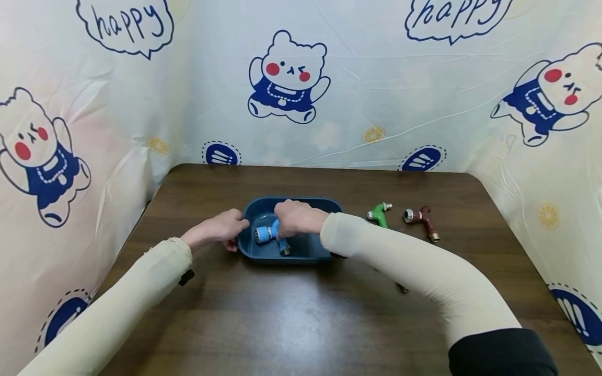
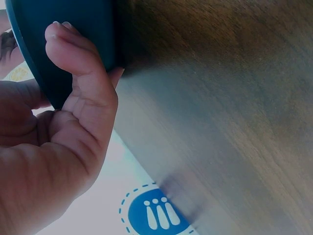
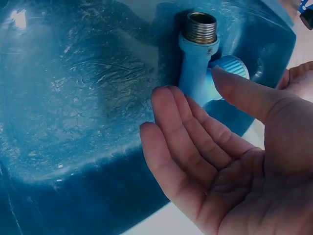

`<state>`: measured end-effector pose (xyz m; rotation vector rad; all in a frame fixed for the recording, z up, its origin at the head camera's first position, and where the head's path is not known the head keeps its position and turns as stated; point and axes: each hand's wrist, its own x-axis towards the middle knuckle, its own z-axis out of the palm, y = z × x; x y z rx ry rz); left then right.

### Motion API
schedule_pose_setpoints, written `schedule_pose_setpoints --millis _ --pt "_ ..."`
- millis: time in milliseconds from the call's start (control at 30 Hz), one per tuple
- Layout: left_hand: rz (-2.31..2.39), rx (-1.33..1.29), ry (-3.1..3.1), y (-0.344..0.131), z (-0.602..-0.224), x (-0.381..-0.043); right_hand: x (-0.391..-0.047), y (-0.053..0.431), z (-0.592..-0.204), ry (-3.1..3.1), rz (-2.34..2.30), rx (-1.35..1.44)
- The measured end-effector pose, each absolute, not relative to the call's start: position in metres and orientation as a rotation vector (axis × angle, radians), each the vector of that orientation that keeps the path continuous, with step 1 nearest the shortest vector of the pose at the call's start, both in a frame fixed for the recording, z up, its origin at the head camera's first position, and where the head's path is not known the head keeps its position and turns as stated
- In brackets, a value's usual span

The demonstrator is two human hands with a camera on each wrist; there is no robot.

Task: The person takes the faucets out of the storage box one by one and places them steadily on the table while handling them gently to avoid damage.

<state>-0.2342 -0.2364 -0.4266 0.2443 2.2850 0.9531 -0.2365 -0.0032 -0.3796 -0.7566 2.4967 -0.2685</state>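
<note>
A blue tap (image 1: 266, 233) with a ribbed knob and a threaded metal end (image 3: 201, 28) lies inside a dark blue plastic basin (image 1: 287, 258). My right hand (image 1: 296, 216) reaches into the basin over the tap. In the right wrist view its fingers (image 3: 168, 115) extend loosely, with the thumb apart from them and overlapping the tap. My left hand (image 1: 221, 228) grips the basin's left end, thumb at the rim and bent fingers (image 2: 88, 83) against the outer wall.
Right of the basin lie a green tap (image 1: 378, 213), partly behind my right sleeve, and a dark red tap (image 1: 425, 222). A small metal end (image 1: 402, 288) shows below my right forearm. The brown table (image 1: 301, 324) is bordered by a printed curtain (image 1: 352, 94).
</note>
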Motion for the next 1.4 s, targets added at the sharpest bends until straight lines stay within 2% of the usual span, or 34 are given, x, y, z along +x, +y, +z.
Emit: schedule_pose_setpoints --millis 133,300,433,1400 --pt "0.96 0.299 2.273 -0.249 -0.444 -0.246 -0.239 -0.007 -0.381 2.486 -0.25 -0.747" --pt "0.946 0.214 2.304 -0.23 -0.412 -0.225 -0.238 -0.011 -0.383 2.488 -0.231 -0.734" --pt "0.939 0.201 2.335 -0.223 -0.404 -0.218 -0.237 -0.011 -0.383 2.498 -0.221 -0.724" --pt "0.953 0.172 2.316 -0.222 -0.405 -0.217 -0.25 0.018 -0.385 2.442 -0.309 -0.678"
